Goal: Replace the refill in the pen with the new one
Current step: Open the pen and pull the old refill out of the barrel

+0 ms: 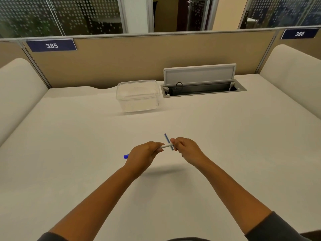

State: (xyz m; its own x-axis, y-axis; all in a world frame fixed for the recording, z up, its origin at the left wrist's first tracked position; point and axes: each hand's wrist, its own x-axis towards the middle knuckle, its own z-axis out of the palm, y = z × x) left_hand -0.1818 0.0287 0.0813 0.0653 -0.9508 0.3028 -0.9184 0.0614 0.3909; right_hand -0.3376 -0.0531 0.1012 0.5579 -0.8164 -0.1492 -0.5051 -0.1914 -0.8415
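My left hand is closed around a white pen barrel, held above the middle of the desk. The barrel's blue end sticks out to the left of that hand. My right hand pinches the barrel's right tip. A thin blue refill stands nearly upright and crosses that tip, its top pointing away from me. Which fingers hold the refill is hidden. The inside of the barrel is not visible.
A clear plastic box stands at the back of the white desk. To its right is an open cable hatch with its grey lid up. Beige partitions close the back, padded white panels the sides.
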